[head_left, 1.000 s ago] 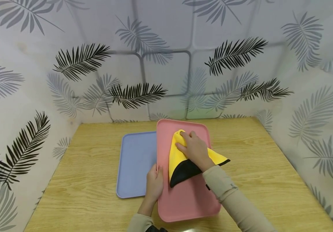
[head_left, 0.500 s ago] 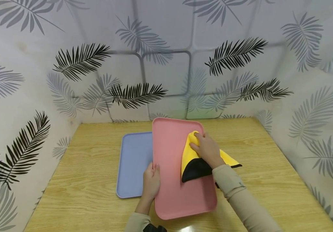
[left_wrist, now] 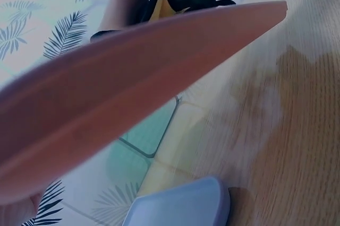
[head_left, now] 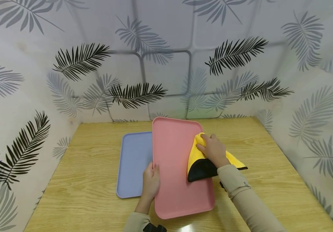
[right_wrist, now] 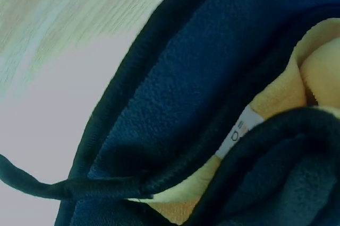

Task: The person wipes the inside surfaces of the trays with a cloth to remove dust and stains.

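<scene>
Since a sec ago, R hand (head_left: pixel 215 149) & yellow-black cloth (head_left: pixel 194 156) have slid rightward over the pink tray (head_left: pixel 176 196); tray's shifted slightly L. Head view: cloth's at the tray's right edge, directly under R fingers, which are curled & pinching it; it hangs past that edge. L hand (head_left: pixel 151 180) grips tray's left edge, thumb on top. Tray's long axis runs near-to-far, far end leaning L. Bare face on tray's left half; table (head_left: pixel 266 153) stretches R of tray; blue tray (head_left: pixel 133 164) partly behind tray's left side. L wrist: tray's up off the table, tilted, blue one below. R wrist: mostly cloth, w/ label (right_wrist: pixel 239 130); can't tell fingers there.
</scene>
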Motion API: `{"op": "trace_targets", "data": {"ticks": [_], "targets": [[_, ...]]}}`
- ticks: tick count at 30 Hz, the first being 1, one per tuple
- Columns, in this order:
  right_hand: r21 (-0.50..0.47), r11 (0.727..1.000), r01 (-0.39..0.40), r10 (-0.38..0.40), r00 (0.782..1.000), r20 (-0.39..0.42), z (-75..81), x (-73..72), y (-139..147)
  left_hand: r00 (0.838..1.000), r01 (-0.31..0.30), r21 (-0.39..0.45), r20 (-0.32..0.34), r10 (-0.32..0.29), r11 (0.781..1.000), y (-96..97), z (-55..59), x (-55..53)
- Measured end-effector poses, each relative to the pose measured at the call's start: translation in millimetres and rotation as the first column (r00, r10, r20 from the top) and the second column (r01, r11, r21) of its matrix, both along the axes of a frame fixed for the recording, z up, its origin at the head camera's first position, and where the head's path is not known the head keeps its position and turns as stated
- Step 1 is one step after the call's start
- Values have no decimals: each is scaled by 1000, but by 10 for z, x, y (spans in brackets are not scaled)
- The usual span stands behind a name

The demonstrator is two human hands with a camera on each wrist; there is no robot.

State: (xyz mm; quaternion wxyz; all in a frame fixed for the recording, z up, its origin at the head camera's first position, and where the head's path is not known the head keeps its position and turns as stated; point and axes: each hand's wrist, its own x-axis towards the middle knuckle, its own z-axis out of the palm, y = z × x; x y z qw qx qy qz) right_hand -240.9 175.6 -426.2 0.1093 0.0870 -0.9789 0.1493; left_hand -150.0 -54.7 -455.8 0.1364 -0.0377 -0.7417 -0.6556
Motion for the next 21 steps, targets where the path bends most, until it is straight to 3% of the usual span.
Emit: {"op": "trace_targets", "data": {"ticks": [5,11,21], "targets": [[-35,999,-22,23,1000,15,-5,17,-68,1000,-10,-16,1,10,1000,12,1,5],[-102,992,-75,73,997,-24,16,54,-232,1000,-16,-11,-2,16,1000,26,12,13],[-127,984,-128,118,990,-79,145,177,-556,999,-24,23,40,23,999,38,1,15]]}}
